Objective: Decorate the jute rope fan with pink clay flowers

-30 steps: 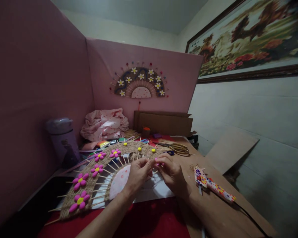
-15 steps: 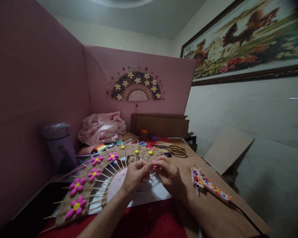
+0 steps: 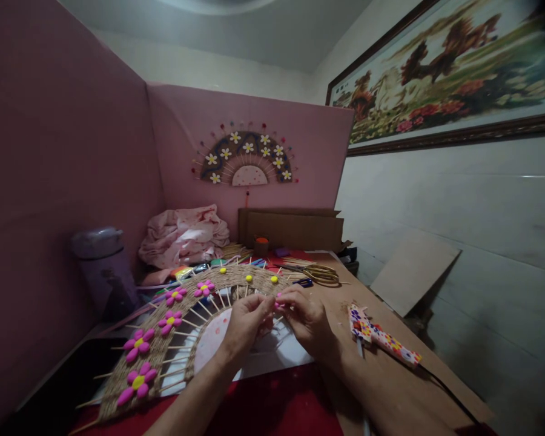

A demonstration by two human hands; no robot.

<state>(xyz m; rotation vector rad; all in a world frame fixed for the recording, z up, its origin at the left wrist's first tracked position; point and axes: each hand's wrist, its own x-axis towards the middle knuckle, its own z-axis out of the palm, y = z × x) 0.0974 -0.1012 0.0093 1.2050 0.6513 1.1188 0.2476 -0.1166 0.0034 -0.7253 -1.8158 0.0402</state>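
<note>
A woven twine fan [image 3: 158,339] with wooden sticks lies across the table, bearing several pink flowers with yellow centres and, near its top, three bare yellow dots [image 3: 249,278]. Over its right part my left hand [image 3: 249,321] and my right hand [image 3: 306,318] meet, fingertips pinched close together. Something pink [image 3: 279,301] shows at the fingertips of my right hand. What my left fingers hold, if anything, is hidden. Under my wrists lies a red cloth [image 3: 277,402].
Right of my hands rests a flower-patterned glue gun [image 3: 386,342] with a black cord. Gold-handled scissors [image 3: 322,274] lie behind. A purple bottle [image 3: 104,272] stands left, near bundled pink cloth [image 3: 186,236]. Cardboard [image 3: 295,230] leans at the back; a finished fan [image 3: 247,154] hangs above.
The whole view has shifted slightly, with the scene sitting a little further left. My hands remain pinched together over the fan, with only small finger movement.
</note>
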